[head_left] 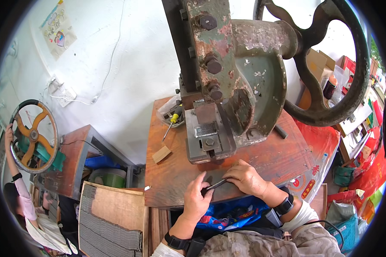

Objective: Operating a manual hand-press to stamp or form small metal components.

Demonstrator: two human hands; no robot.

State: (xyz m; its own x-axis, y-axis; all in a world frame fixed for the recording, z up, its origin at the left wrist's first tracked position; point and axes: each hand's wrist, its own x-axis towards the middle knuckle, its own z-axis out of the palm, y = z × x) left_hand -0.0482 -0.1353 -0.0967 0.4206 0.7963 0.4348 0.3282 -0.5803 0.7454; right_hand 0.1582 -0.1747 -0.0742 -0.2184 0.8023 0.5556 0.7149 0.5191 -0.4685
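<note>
A slim dark strip [216,185], perhaps metal, is held slightly tilted over the front edge of the wooden tabletop [171,188]. My left hand [195,198] grips its left end between thumb and fingers, while my right hand [247,179] pinches the right end. Just beyond my hands is the flat metal base plate [210,157] of an old hand press. A shiny ridged metal piece [206,129] lies on that plate below the ram. The worn green press body [259,77] carries a large handwheel [315,64] on its right.
A yellow-and-black screwdriver [170,126] leans out of a plastic tub [165,109], near a small wooden block [161,154]. At lower left, a wooden board [116,201] bears rows of grey strips. Another person's hand [9,133] grasps a second handwheel [33,135] at far left.
</note>
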